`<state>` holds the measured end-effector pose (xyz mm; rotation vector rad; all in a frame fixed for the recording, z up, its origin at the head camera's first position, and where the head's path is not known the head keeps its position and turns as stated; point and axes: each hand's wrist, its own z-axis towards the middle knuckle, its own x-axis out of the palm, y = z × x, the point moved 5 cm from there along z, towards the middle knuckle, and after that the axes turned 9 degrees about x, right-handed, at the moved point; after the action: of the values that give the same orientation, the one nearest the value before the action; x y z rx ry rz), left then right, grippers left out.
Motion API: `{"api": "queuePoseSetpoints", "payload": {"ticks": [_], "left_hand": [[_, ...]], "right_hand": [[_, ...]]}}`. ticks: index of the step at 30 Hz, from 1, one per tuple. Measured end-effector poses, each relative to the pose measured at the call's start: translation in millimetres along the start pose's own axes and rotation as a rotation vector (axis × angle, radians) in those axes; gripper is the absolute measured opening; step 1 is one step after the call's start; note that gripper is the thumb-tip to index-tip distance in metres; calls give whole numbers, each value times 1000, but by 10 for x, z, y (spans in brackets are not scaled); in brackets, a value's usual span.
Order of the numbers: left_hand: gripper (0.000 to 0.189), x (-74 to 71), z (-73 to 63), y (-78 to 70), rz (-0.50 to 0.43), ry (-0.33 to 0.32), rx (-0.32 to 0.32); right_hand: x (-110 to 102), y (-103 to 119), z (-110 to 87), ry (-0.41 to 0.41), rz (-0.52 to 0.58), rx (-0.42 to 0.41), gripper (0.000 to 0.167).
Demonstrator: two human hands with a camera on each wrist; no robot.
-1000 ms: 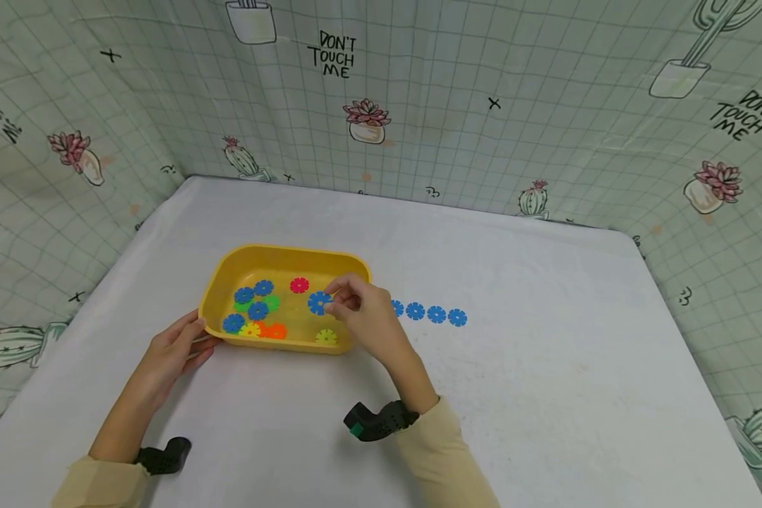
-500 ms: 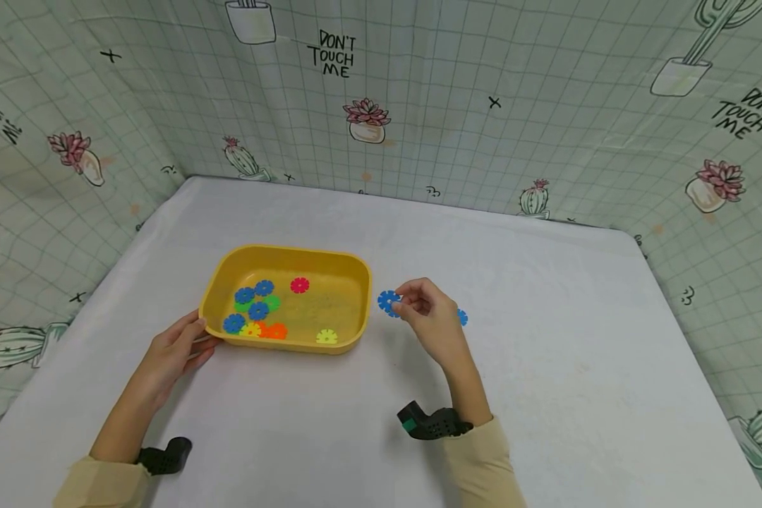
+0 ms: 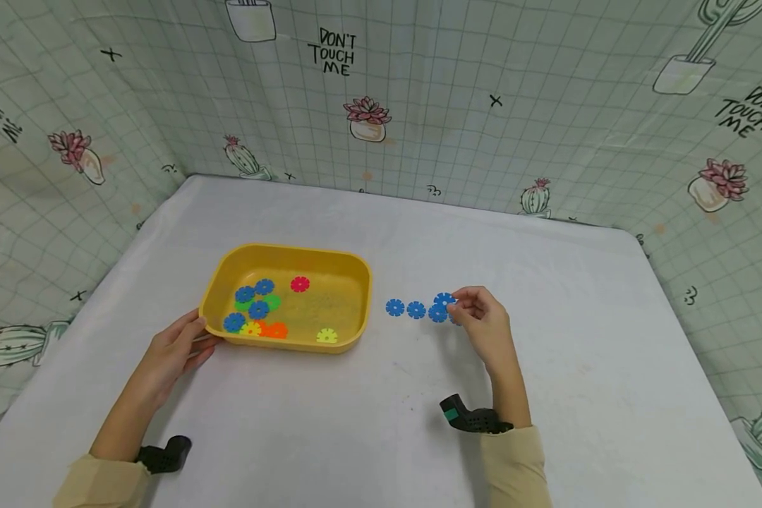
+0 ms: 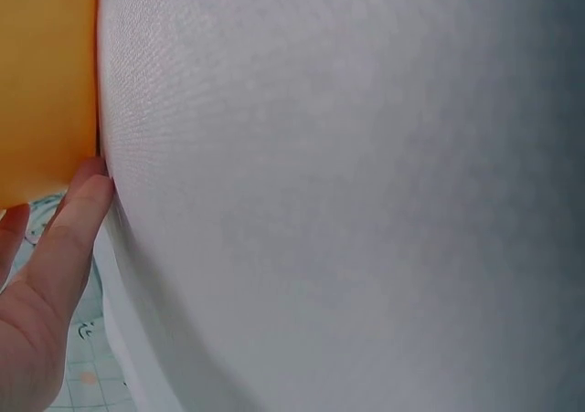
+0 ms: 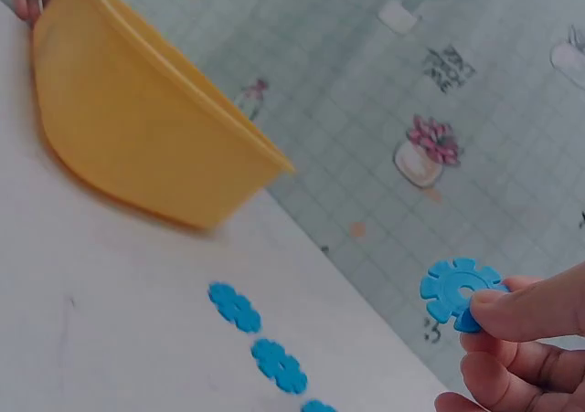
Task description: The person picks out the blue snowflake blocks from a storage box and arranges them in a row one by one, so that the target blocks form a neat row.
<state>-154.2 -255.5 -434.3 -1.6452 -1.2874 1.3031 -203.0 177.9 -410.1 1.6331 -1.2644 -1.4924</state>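
Note:
My right hand [image 3: 482,321] pinches a blue notched plastic disc [image 5: 452,293] between thumb and fingers. In the head view it overlaps the right end of a row of similar blue discs [image 3: 415,310] on the table. The rightmost disc of that row is partly hidden behind the hand. My left hand [image 3: 174,347] touches the near left corner of a yellow plastic tub [image 3: 311,257], its fingers [image 4: 64,248] fairly straight against the wall. Inside the tub lie several loose discs: blue ones [image 3: 258,309], a pink-red one [image 3: 300,283], and green, orange and yellow ones.
A white-covered table [image 3: 578,367] lies under everything. Behind and at both sides hangs a checked cloth [image 3: 444,127] with plant prints. The tub stands left of the row, its right wall a short way from the nearest blue disc.
My right hand has carried the blue disc out of the tub, rightward along the row to its right end. The left hand and tub have stayed in place.

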Motion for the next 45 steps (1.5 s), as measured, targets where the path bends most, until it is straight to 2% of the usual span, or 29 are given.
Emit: {"api": "queuePoseSetpoints", "payload": {"ticks": [5, 12, 14, 24, 28, 37, 41, 45], "left_hand": [[66, -6, 4, 14, 9, 3, 2], [78, -117, 190, 340, -23, -19, 44], [78, -124, 200, 364, -26, -17, 44], [77, -114, 163, 309, -49, 0, 37], [77, -110, 167, 319, -34, -16, 36], [77, -95, 174, 297, -33, 1, 36], [79, -94, 173, 301, -39, -10, 37], [76, -66, 118, 208, -24, 1, 27]], "right_hand": [[-159, -153, 74, -36, 14, 26, 22], [-294, -336, 142, -60, 7, 78, 25], [-317, -387, 157, -74, 0, 108, 25], [-361, -633, 213, -118, -1, 242, 25], [-377, -694, 237, -138, 29, 257, 25], [-381, -739, 252, -140, 67, 287, 26], [-385, -733, 265, -134, 45, 300, 26], [-393, -713, 287, -118, -5, 318, 26]]}}
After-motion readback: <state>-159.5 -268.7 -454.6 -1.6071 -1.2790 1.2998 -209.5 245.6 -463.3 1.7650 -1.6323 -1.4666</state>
